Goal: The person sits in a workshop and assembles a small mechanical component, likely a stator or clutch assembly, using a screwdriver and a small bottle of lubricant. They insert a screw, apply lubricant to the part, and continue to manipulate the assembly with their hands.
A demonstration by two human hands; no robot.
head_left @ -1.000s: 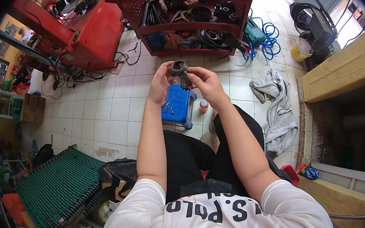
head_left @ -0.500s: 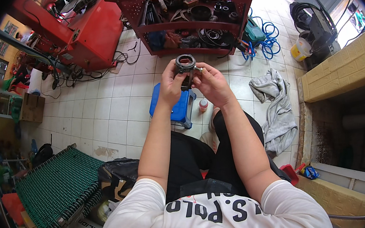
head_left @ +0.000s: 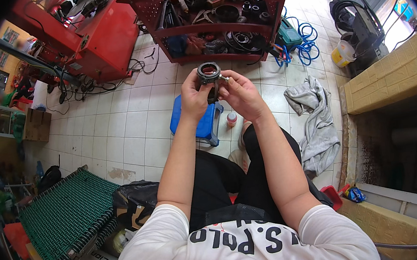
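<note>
Out in front of me I hold a dark metal part with a round open ring (head_left: 209, 80) at its top and a narrower body below. My left hand (head_left: 195, 100) is closed around its left side, the thumb pressed against the body under the ring. On the other side, my right hand (head_left: 243, 96) pinches a small light-coloured metal fitting (head_left: 223, 78) that sticks out of the part, perhaps a bolt. Fingers of both hands hide much of the lower body. Below my hands stands a blue plastic stool (head_left: 196, 131), with a small reddish bottle (head_left: 232, 119) beside it.
A red tool trolley (head_left: 211, 57) full of parts stands ahead, next to a red machine (head_left: 108, 49). Grey cloth (head_left: 315, 129) lies on the tiled floor at right, below a coiled blue hose (head_left: 309, 43) and a bucket (head_left: 344, 55). A green woven cot (head_left: 67, 211) is at left.
The metal part has shifted very slightly left, and its ring opening is tipped a little more toward me. Both hands keep the same hold.
</note>
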